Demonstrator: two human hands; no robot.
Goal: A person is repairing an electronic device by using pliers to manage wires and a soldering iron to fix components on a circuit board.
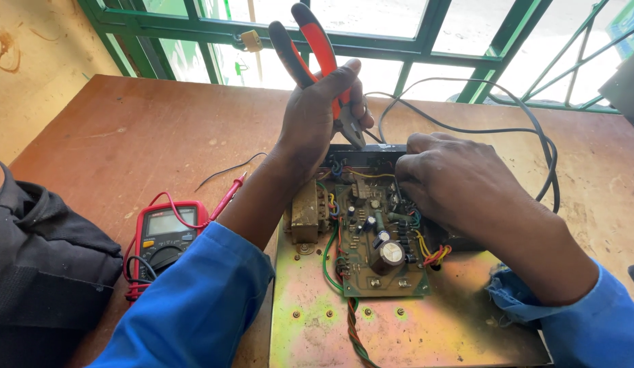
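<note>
My left hand [320, 109] grips red-and-black pliers [317, 48], handles pointing up and jaws down just above the back edge of an open electronic unit. My right hand [453, 180] rests on the right side of the green circuit board [371, 245], fingers curled among its wires; what they pinch is hidden. The board carries capacitors, coloured wires and a transformer [305, 212] on its left. It is mounted on a yellowish metal chassis plate [399, 327]. Both sleeves are blue.
A red multimeter [166, 232] with red and black leads lies on the brown wooden table [147, 129] at the left. A dark bag [44, 266] sits at the far left. Black cables [528, 129] loop at the back right, below a green window grille [426, 48].
</note>
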